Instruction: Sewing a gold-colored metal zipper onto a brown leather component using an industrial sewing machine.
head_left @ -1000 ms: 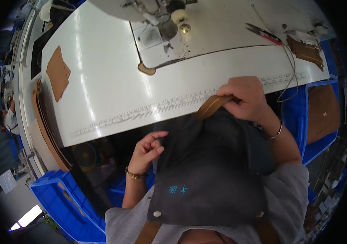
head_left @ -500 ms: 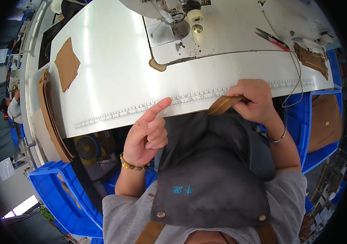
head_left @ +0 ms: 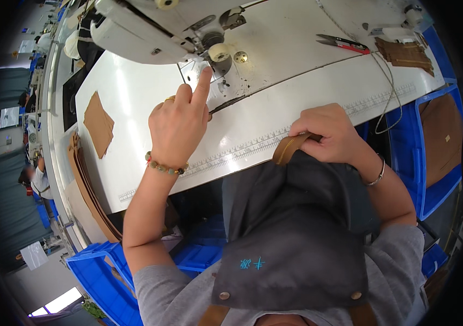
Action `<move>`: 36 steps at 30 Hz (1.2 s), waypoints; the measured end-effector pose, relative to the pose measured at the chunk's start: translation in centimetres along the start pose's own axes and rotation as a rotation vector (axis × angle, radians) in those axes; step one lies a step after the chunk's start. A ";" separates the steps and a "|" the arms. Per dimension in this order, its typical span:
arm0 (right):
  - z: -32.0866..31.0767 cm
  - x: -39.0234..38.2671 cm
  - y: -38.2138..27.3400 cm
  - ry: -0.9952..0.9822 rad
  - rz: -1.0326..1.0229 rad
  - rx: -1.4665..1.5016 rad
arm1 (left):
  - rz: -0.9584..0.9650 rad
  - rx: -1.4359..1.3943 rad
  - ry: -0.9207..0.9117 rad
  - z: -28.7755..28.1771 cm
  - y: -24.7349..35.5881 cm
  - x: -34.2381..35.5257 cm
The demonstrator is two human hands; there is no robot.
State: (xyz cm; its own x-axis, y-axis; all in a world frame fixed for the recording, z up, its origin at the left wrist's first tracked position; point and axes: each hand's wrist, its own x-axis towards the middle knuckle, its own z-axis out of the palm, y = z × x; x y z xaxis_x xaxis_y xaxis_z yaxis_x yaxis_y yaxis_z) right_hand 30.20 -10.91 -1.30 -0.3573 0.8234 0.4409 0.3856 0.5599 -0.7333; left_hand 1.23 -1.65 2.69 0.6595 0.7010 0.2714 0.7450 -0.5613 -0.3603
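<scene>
Well, the brown strip, with a yellow line along it, is on the near right side of the sewing machine, bent over at the table's front edge with its lower end against the dark apron. The right hand keeps it pinched between thumb and curled forefinger, much as a second ago. What has changed is the left hand: it was down by the lap, then lifted to the edge, and now it reaches right up to the machine, forefinger stretched toward the needle plate. So the two hands are busy in separate places, the strip staying back from the machine. I see nothing in the left hand, but its back is to me, so I can't tell how the hidden fingers close, or whether the fingertip touches metal. Nearer than the machine, white tabletop runs to the ruler scale along the front edge, giving the left forearm room to slide. Off the machine's right lie red-handled snips and a bundle of dark brown pieces; flat brown pieces lie to its near left. Farthest right of it, a blue bin bounds the right elbow's swing.
</scene>
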 end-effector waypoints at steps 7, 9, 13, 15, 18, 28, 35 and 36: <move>0.0 0.2 0.0 0.019 0.004 0.076 | 0.107 0.190 0.008 -1.1 -0.2 1.5; -0.1 0.2 0.0 0.024 0.010 0.085 | 0.113 0.145 0.042 -1.4 -0.4 1.6; 0.0 0.1 0.0 0.016 0.026 0.101 | 0.058 0.102 -0.015 -0.9 0.0 2.0; 0.0 0.1 0.0 0.021 0.022 0.110 | 0.050 0.103 0.023 -0.3 0.5 2.5; 0.0 0.2 0.0 0.030 0.019 0.112 | 0.091 0.128 0.026 0.4 1.5 3.2; 0.1 0.1 0.3 0.051 0.020 0.171 | 0.070 0.246 -0.015 0.0 2.1 3.5; -0.3 0.1 0.3 0.054 0.012 0.176 | 0.067 0.455 -0.182 -0.4 2.9 4.8; -0.3 0.1 0.2 0.034 0.031 0.178 | 0.069 0.452 -0.195 -0.4 2.8 5.1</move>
State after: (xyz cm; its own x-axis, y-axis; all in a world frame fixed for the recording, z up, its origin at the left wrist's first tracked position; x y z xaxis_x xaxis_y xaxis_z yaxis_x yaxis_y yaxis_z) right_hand 30.53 -10.63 -1.25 -0.3178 0.8444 0.4313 0.2381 0.5114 -0.8257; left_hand 6.76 0.16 3.42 0.6429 0.7621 0.0767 0.5533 -0.3928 -0.7345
